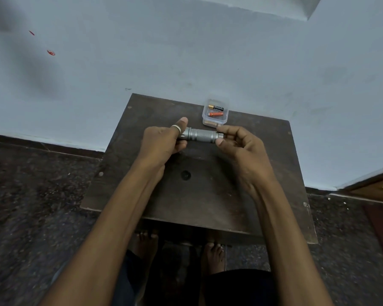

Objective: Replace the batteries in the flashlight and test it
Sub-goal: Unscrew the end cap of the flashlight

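Illegible lettering on black battery (217, 108)

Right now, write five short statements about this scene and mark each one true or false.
1. The left hand and the right hand both hold the flashlight. True.
2. The flashlight stands upright on the table. False: it is held level between the hands.
3. The clear container holds batteries. True.
4. The container sits nearer the person than the flashlight. False: it sits beyond it, towards the wall.
5. The right hand pinches one end of the flashlight. True.
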{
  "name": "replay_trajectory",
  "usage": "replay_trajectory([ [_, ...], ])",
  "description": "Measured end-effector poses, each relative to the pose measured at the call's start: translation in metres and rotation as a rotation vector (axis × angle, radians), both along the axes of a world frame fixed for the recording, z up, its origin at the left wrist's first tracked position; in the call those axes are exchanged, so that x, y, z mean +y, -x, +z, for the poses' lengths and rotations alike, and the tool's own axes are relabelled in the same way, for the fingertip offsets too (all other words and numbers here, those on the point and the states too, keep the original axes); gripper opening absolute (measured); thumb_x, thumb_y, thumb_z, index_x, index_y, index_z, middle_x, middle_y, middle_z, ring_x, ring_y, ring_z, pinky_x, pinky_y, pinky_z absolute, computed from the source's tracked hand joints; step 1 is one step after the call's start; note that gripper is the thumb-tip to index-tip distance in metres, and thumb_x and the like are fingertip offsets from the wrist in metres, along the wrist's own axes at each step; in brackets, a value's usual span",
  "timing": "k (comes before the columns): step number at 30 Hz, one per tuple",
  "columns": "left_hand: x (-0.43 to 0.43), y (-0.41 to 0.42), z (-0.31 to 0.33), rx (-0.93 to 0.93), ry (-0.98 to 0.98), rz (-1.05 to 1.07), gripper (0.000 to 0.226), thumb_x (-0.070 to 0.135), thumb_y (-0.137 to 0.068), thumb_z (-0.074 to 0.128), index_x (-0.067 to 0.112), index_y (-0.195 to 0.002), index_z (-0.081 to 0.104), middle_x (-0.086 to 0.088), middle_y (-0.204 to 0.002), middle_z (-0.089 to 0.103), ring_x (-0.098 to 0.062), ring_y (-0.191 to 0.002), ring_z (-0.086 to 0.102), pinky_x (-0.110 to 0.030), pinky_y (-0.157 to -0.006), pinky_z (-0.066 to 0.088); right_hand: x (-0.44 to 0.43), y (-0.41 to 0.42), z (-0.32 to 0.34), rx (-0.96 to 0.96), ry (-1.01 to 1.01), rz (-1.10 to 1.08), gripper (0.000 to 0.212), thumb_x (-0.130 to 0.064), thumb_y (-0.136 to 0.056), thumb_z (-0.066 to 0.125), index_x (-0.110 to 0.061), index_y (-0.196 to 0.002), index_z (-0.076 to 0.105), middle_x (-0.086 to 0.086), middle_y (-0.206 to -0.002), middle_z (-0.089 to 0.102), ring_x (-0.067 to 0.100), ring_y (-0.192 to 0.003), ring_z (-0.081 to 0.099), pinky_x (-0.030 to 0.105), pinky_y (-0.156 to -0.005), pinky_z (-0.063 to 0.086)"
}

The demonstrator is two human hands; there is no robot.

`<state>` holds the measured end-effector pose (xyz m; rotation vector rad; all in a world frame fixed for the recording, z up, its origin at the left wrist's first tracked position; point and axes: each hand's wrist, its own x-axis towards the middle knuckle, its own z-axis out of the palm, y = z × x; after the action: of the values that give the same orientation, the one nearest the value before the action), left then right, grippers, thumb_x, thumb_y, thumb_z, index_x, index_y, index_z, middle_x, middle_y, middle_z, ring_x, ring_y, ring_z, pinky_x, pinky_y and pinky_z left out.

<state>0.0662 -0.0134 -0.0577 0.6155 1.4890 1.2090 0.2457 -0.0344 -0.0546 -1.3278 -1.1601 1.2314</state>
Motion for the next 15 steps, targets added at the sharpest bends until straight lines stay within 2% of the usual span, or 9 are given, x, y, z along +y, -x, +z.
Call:
replay_trajectory([
  [2,0.0,0.001,0.001,0.01,0.0,-0.002,0.03,0.036,-0.082,0.079,0.008,-0.074,0.071,-0.009,-0.08,0.073,-0.013,-0.065,0.071,-0.019,-0.058,0.058,0.0,0.0,0.001,0.041,0.021,0.005,0.026,0.004,-0.088,0.07,-0.016,-0.104,0.074,0.002,-0.095,0.077,0.011,-0.09,0.069,0.031,-0.091,0.056],
  [5,-0.001,0.002,0.001,0.033,-0.013,-0.007,0.03,0.037,-0.082,0.079,0.008,-0.074,0.072,-0.005,-0.073,0.073,-0.013,-0.065,0.071,-0.02,-0.06,0.058,0.001,0.002,0.003,-0.001,0.074,-0.021,0.014,-0.022,-0.096,0.068,-0.014,-0.106,0.075,0.003,-0.097,0.076,0.013,-0.091,0.07,0.03,-0.088,0.059],
  [7,-0.002,0.003,0.0,0.047,-0.026,-0.009,0.03,0.037,-0.082,0.079,0.009,-0.072,0.073,-0.001,-0.065,0.073,-0.013,-0.063,0.07,-0.021,-0.061,0.058,0.002,0.005,0.002,-0.166,0.085,-0.052,0.03,-0.041,-0.098,0.062,-0.014,-0.094,0.076,0.003,-0.086,0.076,0.013,-0.08,0.072,0.03,-0.078,0.062],
  [8,-0.002,0.004,-0.001,0.055,-0.029,-0.01,0.03,0.038,-0.081,0.079,0.009,-0.072,0.074,0.0,-0.065,0.073,-0.013,-0.063,0.071,-0.022,-0.061,0.058,0.002,0.006,0.002,-0.248,0.076,-0.06,0.036,-0.044,-0.098,0.06,-0.013,-0.088,0.075,0.005,-0.081,0.076,0.014,-0.074,0.073,0.031,-0.075,0.063],
  [10,-0.002,0.005,-0.001,0.063,-0.032,-0.012,0.03,0.038,-0.081,0.079,0.009,-0.073,0.074,-0.003,-0.069,0.073,-0.013,-0.064,0.071,-0.022,-0.062,0.059,0.004,0.009,0.002,-0.294,0.065,-0.059,0.037,-0.041,-0.099,0.061,-0.01,-0.085,0.074,0.008,-0.076,0.075,0.015,-0.068,0.071,0.034,-0.074,0.063],
  [12,-0.003,0.006,-0.001,0.059,-0.028,-0.01,0.031,0.038,-0.081,0.079,0.008,-0.075,0.074,-0.005,-0.074,0.073,-0.013,-0.063,0.071,-0.021,-0.062,0.058,0.006,0.01,0.003,-0.242,0.07,-0.047,0.028,-0.031,-0.099,0.063,-0.006,-0.09,0.074,0.007,-0.076,0.072,0.014,-0.069,0.067,0.035,-0.077,0.06],
  [15,-0.003,0.01,0.001,0.052,-0.013,-0.003,0.03,0.038,-0.083,0.077,0.009,-0.079,0.072,-0.006,-0.079,0.071,-0.01,-0.061,0.07,-0.02,-0.061,0.057,0.006,0.01,0.007,-0.074,0.067,-0.002,0.012,-0.009,-0.096,0.066,-0.005,-0.106,0.072,0.002,-0.08,0.071,0.008,-0.074,0.066,0.024,-0.075,0.057],
])
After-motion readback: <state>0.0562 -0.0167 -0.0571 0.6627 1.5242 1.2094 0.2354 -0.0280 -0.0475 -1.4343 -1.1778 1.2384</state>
